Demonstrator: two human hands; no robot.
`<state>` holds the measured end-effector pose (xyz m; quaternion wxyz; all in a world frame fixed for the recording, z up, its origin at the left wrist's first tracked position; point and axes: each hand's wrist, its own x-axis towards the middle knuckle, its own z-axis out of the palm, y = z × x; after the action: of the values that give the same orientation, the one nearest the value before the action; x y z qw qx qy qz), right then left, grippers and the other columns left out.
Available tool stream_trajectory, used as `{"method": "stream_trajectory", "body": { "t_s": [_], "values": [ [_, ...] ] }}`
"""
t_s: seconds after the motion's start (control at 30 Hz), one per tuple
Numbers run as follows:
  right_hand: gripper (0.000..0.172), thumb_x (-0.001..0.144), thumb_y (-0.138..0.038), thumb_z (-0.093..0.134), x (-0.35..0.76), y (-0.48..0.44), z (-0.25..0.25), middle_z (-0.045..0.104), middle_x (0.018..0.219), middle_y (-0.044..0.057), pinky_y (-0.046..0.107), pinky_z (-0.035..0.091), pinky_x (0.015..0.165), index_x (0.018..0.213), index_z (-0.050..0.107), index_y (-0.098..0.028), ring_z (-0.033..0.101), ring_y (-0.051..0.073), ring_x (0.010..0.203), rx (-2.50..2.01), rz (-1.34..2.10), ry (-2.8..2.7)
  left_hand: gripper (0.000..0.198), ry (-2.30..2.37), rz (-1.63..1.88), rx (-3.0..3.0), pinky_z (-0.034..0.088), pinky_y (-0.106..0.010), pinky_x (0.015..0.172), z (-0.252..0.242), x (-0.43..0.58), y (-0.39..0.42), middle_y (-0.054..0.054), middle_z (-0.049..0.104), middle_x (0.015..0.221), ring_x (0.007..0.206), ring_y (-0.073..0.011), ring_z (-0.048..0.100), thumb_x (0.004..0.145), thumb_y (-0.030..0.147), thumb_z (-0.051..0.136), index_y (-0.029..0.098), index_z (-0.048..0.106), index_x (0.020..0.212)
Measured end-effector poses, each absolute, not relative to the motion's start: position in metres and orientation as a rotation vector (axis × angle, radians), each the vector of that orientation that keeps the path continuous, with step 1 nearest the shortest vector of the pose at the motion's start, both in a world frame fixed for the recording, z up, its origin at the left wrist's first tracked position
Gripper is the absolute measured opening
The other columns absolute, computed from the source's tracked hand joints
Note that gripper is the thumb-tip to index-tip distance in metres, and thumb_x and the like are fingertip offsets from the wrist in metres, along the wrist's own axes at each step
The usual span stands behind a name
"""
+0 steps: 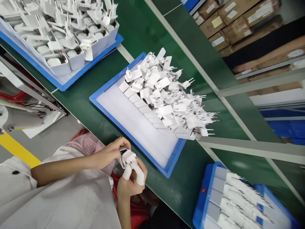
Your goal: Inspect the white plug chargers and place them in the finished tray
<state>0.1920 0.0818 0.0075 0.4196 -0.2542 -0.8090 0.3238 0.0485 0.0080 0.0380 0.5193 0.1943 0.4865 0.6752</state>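
Over the front edge of the green table, my left hand (113,153) is closed round a white power adapter housing (122,156) with dark parts in its open end. My right hand (132,182) wears white finger cots on at least two fingers and pinches a white plug cover (129,156) against that housing. Its prongs, if any, are hidden. Just beyond my hands lies a blue-rimmed tray (133,143) with a white liner. Rows of white adapter housings (164,95) fill its far side, with loose plug covers and metal pins sticking up.
Another blue tray (63,84) at upper left holds open housings with plug parts. At lower right a blue bin (201,197) holds adapters in rows. Metal frame bars (250,149) cross the right side. Cardboard boxes (235,19) and another person's arm (269,55) are beyond.
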Motion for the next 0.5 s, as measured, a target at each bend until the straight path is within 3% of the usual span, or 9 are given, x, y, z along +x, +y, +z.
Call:
{"method": "stream_trajectory", "body": {
  "t_s": [0.13,0.27,0.5],
  "values": [
    [0.029,0.088,-0.006,0.06,0.189,0.091,0.008,0.066,0.106,0.009,0.039,0.062,0.071,0.109,0.067,-0.024,0.069,0.024,0.095,-0.605,0.736,-2.054,0.048,1.364,1.298,0.963,0.045,-0.038,0.097,0.039,0.031,-0.002,-0.009,0.055,0.125,0.115,-0.025,0.051,0.08,0.01,0.058,0.022,0.051,0.126],
    [0.035,0.088,-0.004,0.059,0.192,0.102,0.024,0.068,0.104,0.008,0.037,0.063,0.07,0.116,0.067,-0.024,0.07,0.023,0.091,-0.437,0.703,-2.218,0.026,1.503,1.245,1.24,0.046,-0.037,0.093,0.028,0.022,-0.003,-0.011,0.064,0.11,0.107,-0.0254,0.054,0.092,0.023,0.062,0.017,0.061,0.117],
    [0.042,0.09,-0.005,0.057,0.203,0.12,0.051,0.069,0.109,0.009,0.033,0.065,0.077,0.127,0.06,-0.024,0.072,0.021,0.096,-0.342,0.766,-2.475,0.033,1.531,1.266,1.299,0.048,-0.033,0.088,0.018,0.024,-0.002,-0.011,0.067,0.11,0.104,-0.0241,0.054,0.091,0.025,0.067,0.017,0.063,0.123]
  ]
}}
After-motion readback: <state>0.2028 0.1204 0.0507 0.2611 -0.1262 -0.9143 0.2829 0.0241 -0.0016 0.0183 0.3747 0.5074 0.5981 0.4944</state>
